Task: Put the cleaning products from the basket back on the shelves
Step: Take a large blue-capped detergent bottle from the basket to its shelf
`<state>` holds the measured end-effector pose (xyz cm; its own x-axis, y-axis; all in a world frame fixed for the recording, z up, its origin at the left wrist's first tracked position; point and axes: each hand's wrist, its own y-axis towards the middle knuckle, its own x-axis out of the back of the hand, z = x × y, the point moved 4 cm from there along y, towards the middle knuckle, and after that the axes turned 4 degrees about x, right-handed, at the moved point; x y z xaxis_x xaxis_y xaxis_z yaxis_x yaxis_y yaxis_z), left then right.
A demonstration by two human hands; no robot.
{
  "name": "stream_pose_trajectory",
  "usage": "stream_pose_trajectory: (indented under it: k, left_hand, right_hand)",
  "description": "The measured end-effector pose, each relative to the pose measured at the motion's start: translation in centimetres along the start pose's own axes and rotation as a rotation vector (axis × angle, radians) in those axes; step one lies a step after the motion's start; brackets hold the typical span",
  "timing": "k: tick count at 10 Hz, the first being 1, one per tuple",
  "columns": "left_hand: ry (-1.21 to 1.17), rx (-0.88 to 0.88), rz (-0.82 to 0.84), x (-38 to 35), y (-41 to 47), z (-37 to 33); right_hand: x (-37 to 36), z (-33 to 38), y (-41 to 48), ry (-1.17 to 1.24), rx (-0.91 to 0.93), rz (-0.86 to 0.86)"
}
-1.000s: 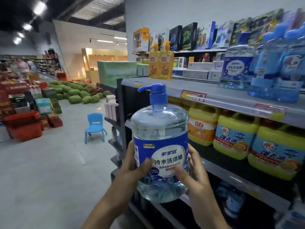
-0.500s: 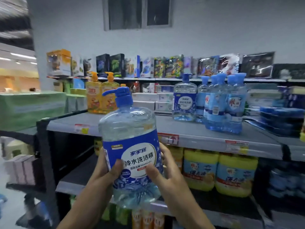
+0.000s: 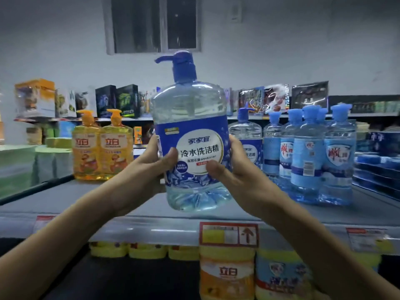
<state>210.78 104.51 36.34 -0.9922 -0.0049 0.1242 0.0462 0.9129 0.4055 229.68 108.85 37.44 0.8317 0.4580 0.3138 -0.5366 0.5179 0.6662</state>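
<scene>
A big clear pump bottle of detergent (image 3: 190, 118) with a blue label and blue pump is upright in the air above the grey shelf (image 3: 129, 204). My left hand (image 3: 149, 167) grips its left side, thumb across the label. My right hand (image 3: 236, 172) grips its right side the same way. A matching pump bottle (image 3: 245, 131) stands on the shelf just behind and to the right of it. The basket is out of view.
Two orange pump bottles (image 3: 101, 146) stand on the shelf at left. Several blue-capped bottles (image 3: 311, 154) crowd the right. Yellow-lidded jugs (image 3: 227, 271) fill the lower shelf. Boxed goods (image 3: 116, 100) line the top shelf against the wall.
The bottle has risen and moved forward over the shelf, held by both hands throughout. My view has turned from the aisle to face the shelves squarely.
</scene>
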Motion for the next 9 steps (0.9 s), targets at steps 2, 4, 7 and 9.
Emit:
stream_pose_trajectory:
  k: [2, 4, 7, 9]
  left_hand:
    - [-0.067, 0.109, 0.161, 1.6, 4.5, 3.3]
    - [0.025, 0.145, 0.125, 2.8, 8.2, 5.9]
    - [0.285, 0.194, -0.018, 3.4, 13.4, 10.2]
    - [0.297, 0.281, 0.028, 3.2, 17.2, 12.0]
  right_hand:
    - [-0.6, -5.0, 2.0, -0.054, -0.208, -0.034]
    - [-0.6, -8.3, 4.3, -0.207, -0.335, -0.075]
    - [4.3, -11.0, 7.4, -0.779, -0.513, -0.317]
    - [8.6, -13.6, 5.7, -0.900, -0.630, -0.454]
